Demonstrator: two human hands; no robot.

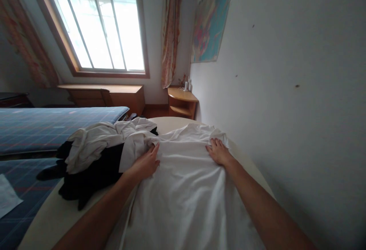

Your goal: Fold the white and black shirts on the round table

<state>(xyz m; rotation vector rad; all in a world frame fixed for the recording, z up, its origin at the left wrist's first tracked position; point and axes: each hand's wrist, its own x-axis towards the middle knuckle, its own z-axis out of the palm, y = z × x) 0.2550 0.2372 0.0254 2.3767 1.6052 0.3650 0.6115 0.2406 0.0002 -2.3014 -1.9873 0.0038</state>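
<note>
A white garment (183, 189), apparently a shirt, lies spread over a round cream table (174, 120), with soft wrinkles across it. On its upper left part rests my left hand (148, 162), fingers stretched along the cloth and thumb apart. My right hand (219, 151) lies on the upper right part, palm down with the fingers spread. Bunched cloth shows just beyond both hands. Close to my left forearm is a heap of clothes, a crumpled white garment (97, 139) over a black one (97, 170).
Left of the table are blue checked mattresses (57, 128), with a pale sheet (7, 196) on the lower one. A wall (300, 135) runs close along the right. Farther back stand a wooden desk (126, 92) and a small corner shelf (183, 95) under the window.
</note>
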